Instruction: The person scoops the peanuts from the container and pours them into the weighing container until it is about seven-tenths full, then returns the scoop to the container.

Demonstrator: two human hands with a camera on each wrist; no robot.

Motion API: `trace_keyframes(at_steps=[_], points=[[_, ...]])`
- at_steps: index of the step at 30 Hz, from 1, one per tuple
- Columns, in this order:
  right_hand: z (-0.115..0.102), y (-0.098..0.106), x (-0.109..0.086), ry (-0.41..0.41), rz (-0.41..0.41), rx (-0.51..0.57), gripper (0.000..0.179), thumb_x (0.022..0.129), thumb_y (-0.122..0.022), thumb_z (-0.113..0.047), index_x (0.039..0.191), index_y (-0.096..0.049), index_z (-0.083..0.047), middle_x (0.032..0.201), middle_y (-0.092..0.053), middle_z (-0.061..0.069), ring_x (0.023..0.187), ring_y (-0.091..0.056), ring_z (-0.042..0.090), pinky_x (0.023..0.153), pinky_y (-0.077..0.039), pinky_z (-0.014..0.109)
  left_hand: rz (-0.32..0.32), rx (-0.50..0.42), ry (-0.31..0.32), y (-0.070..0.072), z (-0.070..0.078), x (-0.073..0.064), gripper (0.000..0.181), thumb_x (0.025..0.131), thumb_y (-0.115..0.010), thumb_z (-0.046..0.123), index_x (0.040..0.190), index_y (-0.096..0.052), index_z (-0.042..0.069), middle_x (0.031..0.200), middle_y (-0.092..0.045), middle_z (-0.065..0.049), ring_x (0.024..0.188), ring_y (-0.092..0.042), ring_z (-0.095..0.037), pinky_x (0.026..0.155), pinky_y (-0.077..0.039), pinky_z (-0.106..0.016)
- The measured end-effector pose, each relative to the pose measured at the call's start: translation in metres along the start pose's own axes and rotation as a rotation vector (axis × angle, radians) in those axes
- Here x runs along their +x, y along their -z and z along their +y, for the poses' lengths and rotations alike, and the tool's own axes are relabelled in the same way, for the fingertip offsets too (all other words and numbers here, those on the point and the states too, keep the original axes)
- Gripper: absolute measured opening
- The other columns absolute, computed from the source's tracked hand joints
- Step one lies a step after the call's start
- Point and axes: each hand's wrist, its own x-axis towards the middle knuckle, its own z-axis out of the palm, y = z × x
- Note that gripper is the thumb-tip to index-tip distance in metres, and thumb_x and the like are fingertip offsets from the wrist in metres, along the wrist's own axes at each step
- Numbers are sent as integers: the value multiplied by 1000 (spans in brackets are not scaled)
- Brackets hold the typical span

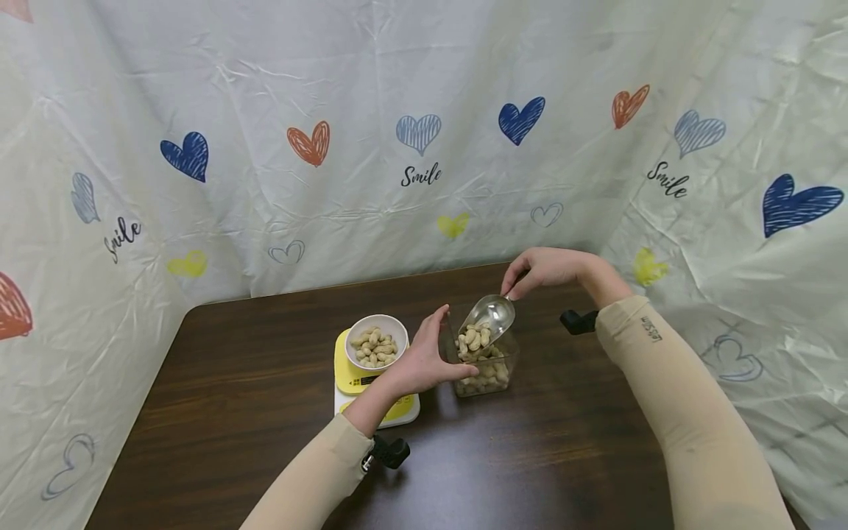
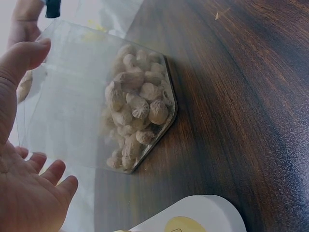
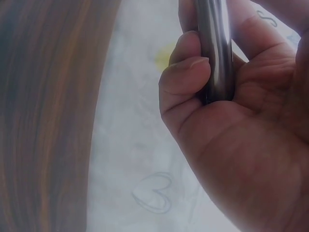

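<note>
A metal scoop [image 1: 498, 312] tilts down into a clear plastic container [image 1: 515, 358], with peanuts [image 1: 474, 337] in its bowl. The right hand [image 1: 545, 269] holds the scoop from above by its handle [image 3: 216, 48], fingers curled round it in the right wrist view. At the container's left side, the left hand [image 1: 429, 358] spans it, thumb at the near wall and fingers at the far side. More peanuts [image 2: 137, 104] fill the lower part of the container, seen through its wall in the left wrist view.
Left of the container, a white bowl [image 1: 353, 324] of peanuts sits on a yellow and white kitchen scale [image 1: 344, 379]. The dark wooden table [image 1: 265, 397] meets a white curtain [image 1: 344, 221] with printed hearts at the back and sides.
</note>
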Motion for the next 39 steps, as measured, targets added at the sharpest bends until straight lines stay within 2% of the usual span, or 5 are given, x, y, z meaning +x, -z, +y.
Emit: trace_keyframes(at_steps=[14, 24, 29, 34, 39], points=[[4, -7, -12, 50, 117, 25, 23, 93, -78, -25, 112, -78, -12, 110, -72, 7, 101, -64, 26, 89, -52, 42, -43, -39, 24, 11, 2, -16, 131, 78, -87, 50, 163, 12, 33, 169, -9, 1, 153, -13, -17, 118, -27, -48], [-1, -18, -9, 80, 174, -37, 25, 96, -75, -32, 116, -77, -18, 118, -70, 2, 109, -63, 22, 92, -50, 46, 94, 3, -61, 73, 0, -47, 117, 79, -86, 52, 165, -8, 35, 166, -16, 12, 151, -21, -13, 117, -27, -51], [-12, -26, -3, 104, 201, -33, 26, 96, -74, -35, 116, -77, -19, 120, -70, 1, 111, -62, 22, 92, -50, 44, 145, 50, -20, 104, -11, -61, 112, 81, -86, 50, 164, -13, 35, 165, -18, 11, 150, -21, -16, 116, -28, -55], [-24, -34, 3, 98, 214, -2, 25, 95, -75, -34, 116, -78, -20, 122, -69, 1, 112, -62, 21, 91, -51, 42, 168, 68, 26, 121, -23, -71, 110, 81, -88, 43, 165, -18, 29, 166, -18, 3, 152, -16, -22, 116, -25, -59], [-38, -42, 8, 87, 222, 33, 24, 95, -75, -33, 115, -78, -20, 121, -69, 1, 111, -62, 22, 90, -51, 42, 154, 137, 68, 126, -39, -76, 113, 79, -88, 47, 165, -18, 24, 166, -19, -4, 152, -13, -27, 114, -28, -61]])
